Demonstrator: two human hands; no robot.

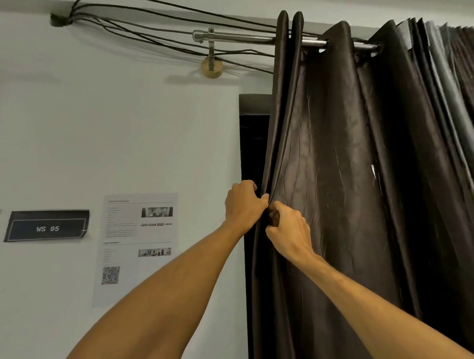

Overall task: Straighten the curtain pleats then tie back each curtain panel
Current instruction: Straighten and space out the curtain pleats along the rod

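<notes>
Together, left hand (pixel 242 206) and right hand (pixel 289 231) pinch the glossy, creased curtain (pixel 339 170).

- A staged work room rather than a home, going by the pale wall (pixel 97 119) left of the dark curtain (pixel 352 184)
- A black label (pixel 47 226) reading "WS 05" is stuck up well left of the curtain; it reads like a station number
- A printed sheet (pixel 136 245) with small photos and a QR code hangs between the label and the curtain
- Loose black cables (pixel 156 21) run along the wall top and pass behind the curtain
</notes>
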